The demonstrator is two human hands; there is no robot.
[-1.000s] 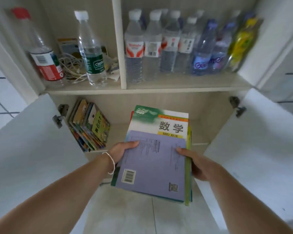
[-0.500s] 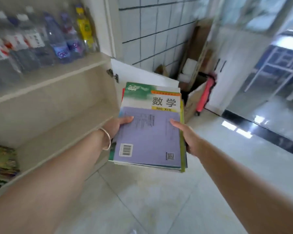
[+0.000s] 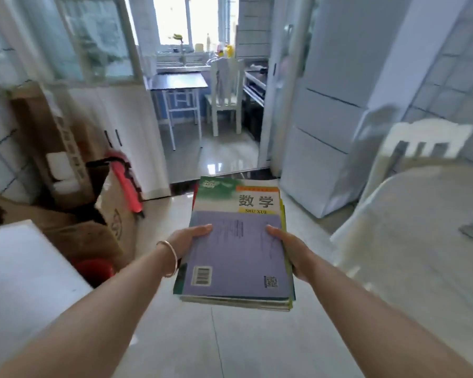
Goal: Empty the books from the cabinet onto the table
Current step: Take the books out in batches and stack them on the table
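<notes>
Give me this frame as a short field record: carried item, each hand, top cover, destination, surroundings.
carried: stack of books, held level above the floor
left hand: left hand grips the stack's left edge, thumb on top; bracelet on the wrist
right hand: right hand grips the right edge, thumb on top
top cover: purple back cover with barcode, lying over a green book
destination: table at right, blurred; stack not on it yet
surroundings: cardboard boxes at left, fridge ahead right

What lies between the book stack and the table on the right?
Only bare floor tile; the head view shows nothing between the stack, held by both hands, and the table.
</notes>
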